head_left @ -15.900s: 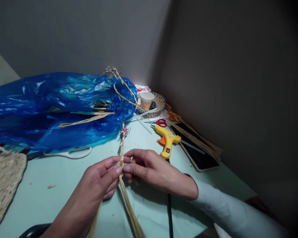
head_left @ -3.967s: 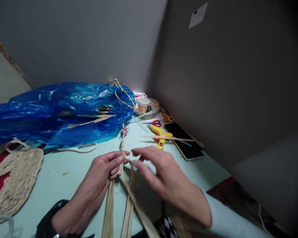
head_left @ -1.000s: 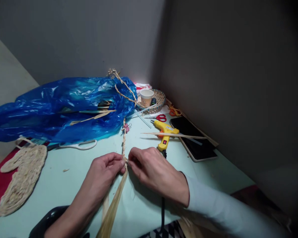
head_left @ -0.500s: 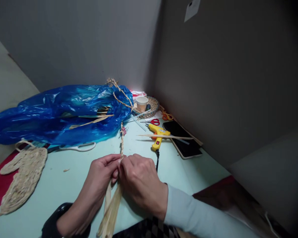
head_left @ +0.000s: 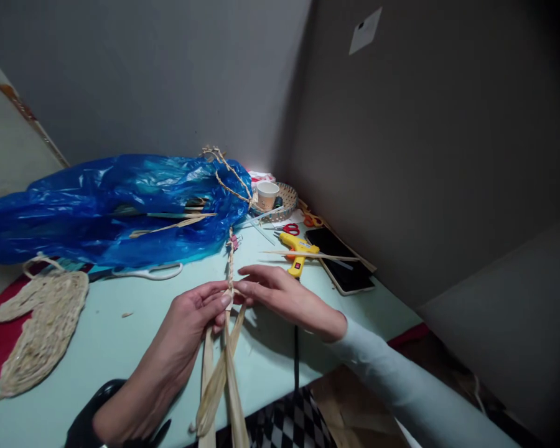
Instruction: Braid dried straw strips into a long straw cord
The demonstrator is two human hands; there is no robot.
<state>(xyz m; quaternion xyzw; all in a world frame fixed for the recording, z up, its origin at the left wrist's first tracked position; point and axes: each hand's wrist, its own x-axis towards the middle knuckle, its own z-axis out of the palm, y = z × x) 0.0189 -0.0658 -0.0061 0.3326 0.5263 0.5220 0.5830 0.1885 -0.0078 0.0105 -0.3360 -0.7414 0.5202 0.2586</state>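
Observation:
A thin braid of dried, straw-like strips [head_left: 231, 266] runs away from me along the table, its far end at a small pink binder clip [head_left: 234, 242]. My left hand [head_left: 193, 317] pinches the braid's near end between thumb and fingers. On the other side, my right hand [head_left: 292, 300] has its thumb and fingertips at the same spot, closed on a strip; the upper fingers are fairly straight. Loose flat strips [head_left: 233, 386] hang toward me from under the hands, some crossing, past the table's near edge.
A blue plastic bag [head_left: 98, 211] with strips on it lies at the back left. Nearby are white-handled scissors [head_left: 154, 272] and a flat woven straw piece [head_left: 46, 336]. A yellow glue gun [head_left: 299, 246], red scissors [head_left: 290, 229], tablet [head_left: 340, 261] and paper cup [head_left: 267, 194] sit right.
My right hand has opened out from a tight curl and shifted slightly right and away from me. The loose strips have spread apart. My left hand keeps its pinch.

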